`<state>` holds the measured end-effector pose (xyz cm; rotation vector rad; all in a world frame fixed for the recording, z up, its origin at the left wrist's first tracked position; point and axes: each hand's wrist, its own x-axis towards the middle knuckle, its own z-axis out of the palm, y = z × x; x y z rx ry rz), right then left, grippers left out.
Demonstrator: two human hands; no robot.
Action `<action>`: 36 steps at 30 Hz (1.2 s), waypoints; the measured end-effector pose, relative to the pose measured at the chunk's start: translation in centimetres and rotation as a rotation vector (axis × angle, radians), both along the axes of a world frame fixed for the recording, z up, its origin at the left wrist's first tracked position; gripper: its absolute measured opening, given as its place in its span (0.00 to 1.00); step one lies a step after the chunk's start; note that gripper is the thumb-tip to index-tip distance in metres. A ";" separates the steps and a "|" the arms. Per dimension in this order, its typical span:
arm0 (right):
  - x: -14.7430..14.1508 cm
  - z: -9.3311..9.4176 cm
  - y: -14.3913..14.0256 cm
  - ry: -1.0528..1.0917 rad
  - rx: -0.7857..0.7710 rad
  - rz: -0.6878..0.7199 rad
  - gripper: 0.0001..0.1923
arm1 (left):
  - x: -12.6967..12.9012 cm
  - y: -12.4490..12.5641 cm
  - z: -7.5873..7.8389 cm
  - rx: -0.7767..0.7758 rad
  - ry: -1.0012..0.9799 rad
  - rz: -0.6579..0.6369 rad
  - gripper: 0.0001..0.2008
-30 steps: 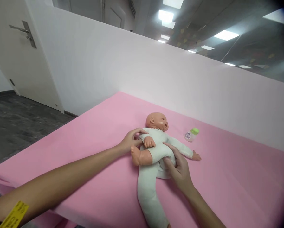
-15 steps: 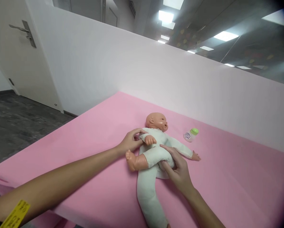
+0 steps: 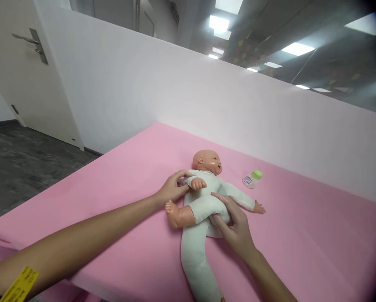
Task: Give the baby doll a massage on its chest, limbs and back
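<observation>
A baby doll (image 3: 207, 197) in a pale green suit lies on its back on the pink mat (image 3: 118, 184), head toward the white wall. My left hand (image 3: 172, 188) grips the doll's near arm and shoulder. My right hand (image 3: 233, 222) pinches the suit's cloth at the doll's hip and belly. One doll leg is bent up to the left with its bare foot showing; the other suit leg trails toward me.
A small bottle with a green cap (image 3: 252, 178) lies on the mat to the right of the doll's head. A white wall (image 3: 207, 100) borders the mat's far side. The mat's left edge drops to a dark floor (image 3: 24, 163), with a white door (image 3: 21, 63) beyond.
The doll's bent leg has swung a little further left and down. My right hand's fingers have shifted slightly on the suit cloth. My left hand has stayed on the doll's arm.
</observation>
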<state>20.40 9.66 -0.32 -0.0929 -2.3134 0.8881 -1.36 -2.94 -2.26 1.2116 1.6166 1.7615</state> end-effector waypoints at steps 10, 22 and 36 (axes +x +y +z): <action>-0.1 0.2 0.0 0.004 0.023 0.002 0.21 | 0.3 -0.5 0.9 0.031 0.312 0.046 0.12; 0.0 0.3 0.0 -0.003 0.007 0.014 0.21 | 0.3 -0.4 0.9 0.019 0.312 0.053 0.13; 0.0 0.2 0.0 0.013 0.033 0.028 0.21 | 0.2 -0.3 0.7 0.016 0.303 0.063 0.13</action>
